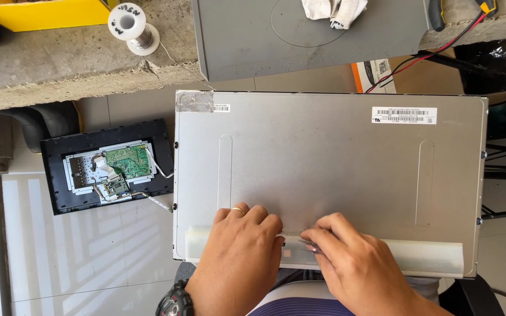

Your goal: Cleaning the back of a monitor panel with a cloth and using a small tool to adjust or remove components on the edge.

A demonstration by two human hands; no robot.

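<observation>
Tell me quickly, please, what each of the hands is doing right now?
Left hand: open, fingers resting on the translucent strip of the metal panel.
Right hand: pinching that strip; grip unclear.

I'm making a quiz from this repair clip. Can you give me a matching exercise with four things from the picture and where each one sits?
Things:
1. solder spool
2. green circuit board
3. white cloth
4. translucent strip

Places:
A. along the near edge of the metal panel, under both hands
B. on the concrete ledge, top left
C. inside the open black casing on the tiled floor
D. on the grey cover at the top

Pairs: 1-B, 2-C, 3-D, 4-A
</observation>
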